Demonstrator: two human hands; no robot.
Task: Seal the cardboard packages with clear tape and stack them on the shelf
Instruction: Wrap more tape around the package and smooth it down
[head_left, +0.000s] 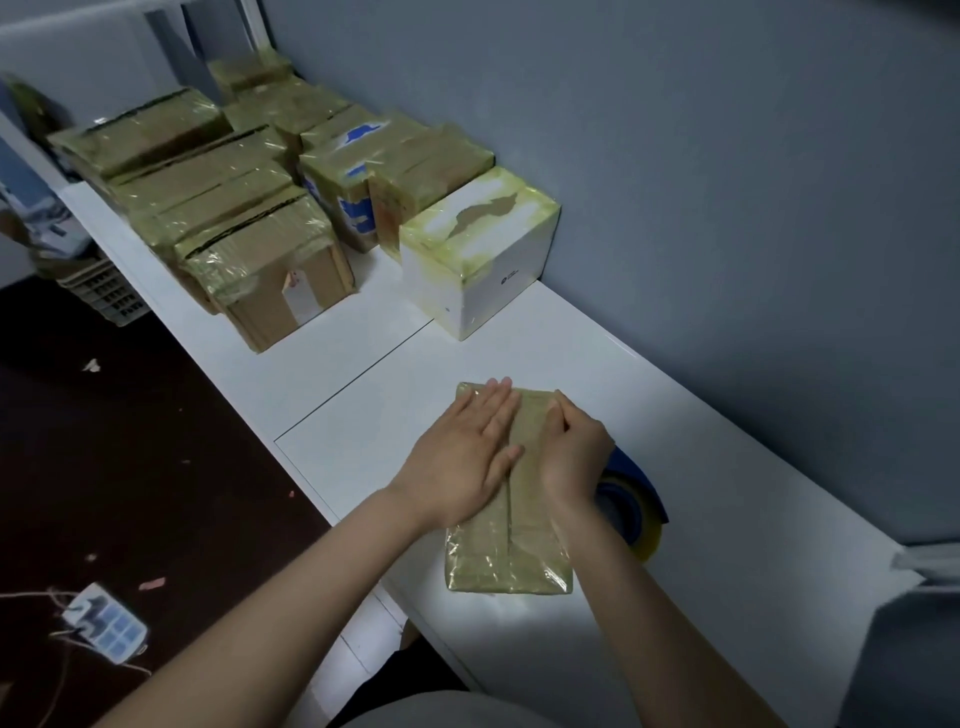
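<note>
Left hand (457, 460), right hand (574, 457) on package (506, 566)

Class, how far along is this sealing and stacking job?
Done: many taped packages sit stacked at the far end. In hand: the left hand presses flat on a wrapped package while the right hand grips its edge; tape roll beside it. Left: stacking this one.

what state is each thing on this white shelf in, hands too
tape-wrapped brown cardboard package: lying flat on the white shelf, under both hands
left hand: flat, fingers straight, pressing the package top
right hand: fingers curled on the package's right edge
blue tape dispenser: on the shelf, partly hidden by the right hand
white cardboard box: taped, top surface torn
brown taped packages: grouped at the far end
</note>
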